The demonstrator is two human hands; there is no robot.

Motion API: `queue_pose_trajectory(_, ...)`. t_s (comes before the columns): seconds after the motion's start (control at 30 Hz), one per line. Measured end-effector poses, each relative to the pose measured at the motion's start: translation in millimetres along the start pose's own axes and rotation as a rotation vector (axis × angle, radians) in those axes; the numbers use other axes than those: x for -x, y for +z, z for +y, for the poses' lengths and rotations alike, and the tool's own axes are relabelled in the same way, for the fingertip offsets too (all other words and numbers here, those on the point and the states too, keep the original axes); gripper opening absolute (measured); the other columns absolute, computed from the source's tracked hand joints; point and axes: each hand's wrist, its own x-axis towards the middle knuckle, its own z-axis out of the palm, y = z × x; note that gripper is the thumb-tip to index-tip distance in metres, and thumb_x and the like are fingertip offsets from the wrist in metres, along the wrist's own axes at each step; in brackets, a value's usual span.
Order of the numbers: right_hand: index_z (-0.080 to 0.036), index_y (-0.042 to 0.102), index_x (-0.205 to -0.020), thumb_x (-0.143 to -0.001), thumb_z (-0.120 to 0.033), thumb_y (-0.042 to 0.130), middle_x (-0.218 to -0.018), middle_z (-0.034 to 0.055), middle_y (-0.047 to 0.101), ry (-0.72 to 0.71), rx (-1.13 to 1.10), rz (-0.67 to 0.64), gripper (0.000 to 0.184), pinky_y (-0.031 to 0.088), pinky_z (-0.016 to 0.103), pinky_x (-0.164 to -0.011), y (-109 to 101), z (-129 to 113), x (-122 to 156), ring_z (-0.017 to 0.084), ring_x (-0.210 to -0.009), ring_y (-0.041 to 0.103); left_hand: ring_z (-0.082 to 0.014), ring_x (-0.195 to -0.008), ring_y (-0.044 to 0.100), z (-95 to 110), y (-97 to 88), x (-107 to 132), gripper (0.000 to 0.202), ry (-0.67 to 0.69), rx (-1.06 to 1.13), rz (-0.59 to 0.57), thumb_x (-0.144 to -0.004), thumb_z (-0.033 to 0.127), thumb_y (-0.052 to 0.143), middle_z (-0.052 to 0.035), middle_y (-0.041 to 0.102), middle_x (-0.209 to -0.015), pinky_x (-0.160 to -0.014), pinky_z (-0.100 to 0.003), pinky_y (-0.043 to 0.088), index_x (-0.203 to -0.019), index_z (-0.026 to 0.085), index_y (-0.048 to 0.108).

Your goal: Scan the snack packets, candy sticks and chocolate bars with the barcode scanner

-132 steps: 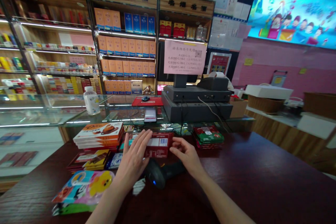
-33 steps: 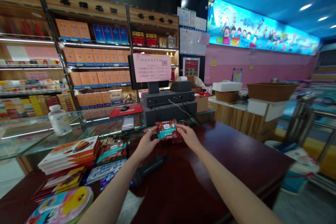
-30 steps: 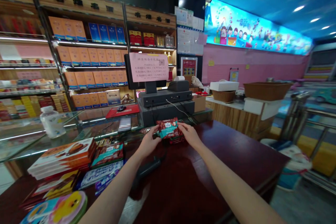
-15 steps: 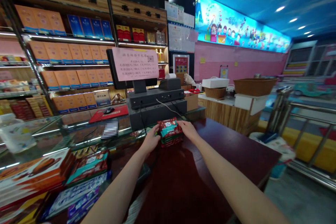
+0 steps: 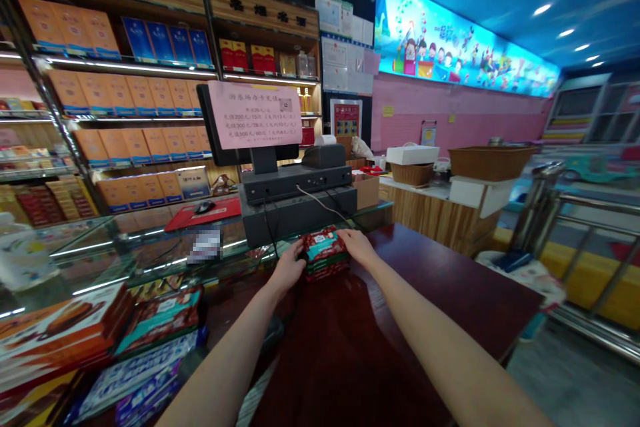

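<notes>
A small stack of red and teal chocolate packets (image 5: pixel 325 253) lies on the dark red counter (image 5: pixel 360 353), close to the glass case. My left hand (image 5: pixel 289 268) presses against the stack's left side, and my right hand (image 5: pixel 357 245) rests at its upper right corner. Both hands seem to grip the stack, though the fingers are partly hidden. A black barcode scanner (image 5: pixel 273 332) lies mostly hidden beyond my left forearm.
Stacked chocolate boxes (image 5: pixel 63 327) and flat packets (image 5: pixel 160 313) fill the counter's left side. A black till (image 5: pixel 295 203) stands just beyond the stack, on the glass case (image 5: pixel 120 247). A mouse sits on a red mat (image 5: pixel 203 215).
The packet held up between my hands earlier now sits lower, on the stack. Both hands have come down to it, and the view has turned slightly.
</notes>
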Motion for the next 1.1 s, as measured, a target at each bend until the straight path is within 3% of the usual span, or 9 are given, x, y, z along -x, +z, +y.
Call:
queue_pose_trajectory(0.53,-0.025,0.074,-0.112,-0.093,-0.038,0.050,-0.115,0.0053,0.075,-0.011,-0.056,0.086,0.034,0.048,0.034,-0.095,3.0,11.0,2.9,0.024,-0.110,0.067,-0.0258,-0.140,0.046,1.9,1.1,9.9,0.079,0.017,-0.103,0.014,-0.061,-0.005,0.052,-0.0156,0.056,-0.144,-0.119,-0.041,0.034,-0.138,0.013,0.052)
queue_pose_trajectory(0.67,-0.021,0.071,-0.118,-0.092,-0.037,0.047,-0.120,0.0077,0.073,-0.022,-0.084,0.155,0.039,0.048,0.036,-0.098,1.5,11.9,8.7,0.023,-0.111,0.067,-0.0276,-0.138,0.048,5.9,-12.1,19.1,0.079,0.033,-0.180,0.047,-0.063,-0.003,0.055,-0.0189,0.055,-0.144,-0.118,-0.045,0.035,-0.141,0.011,0.048)
queue_pose_trajectory(0.87,-0.021,0.070,-0.116,-0.091,-0.040,0.044,-0.119,0.0094,0.072,-0.123,-0.103,0.232,0.041,0.047,0.039,-0.099,4.4,-4.3,32.8,0.026,-0.113,0.065,-0.0250,-0.134,0.053,21.8,-41.2,47.3,0.074,0.087,-0.341,0.098,-0.065,-0.003,0.053,-0.0176,0.059,-0.140,-0.118,-0.041,0.035,-0.138,0.010,0.052)
queue_pose_trajectory(1.1,-0.022,0.072,-0.109,-0.088,-0.040,0.047,-0.112,0.0096,0.074,-0.291,-0.110,0.207,0.036,0.049,0.041,-0.095,31.9,-37.2,59.2,0.026,-0.104,0.067,-0.0234,-0.126,0.059,45.7,-83.5,97.6,0.061,0.144,-0.594,0.168,-0.070,0.001,0.051,-0.0090,0.067,-0.131,-0.114,-0.037,0.038,-0.127,0.019,0.064)
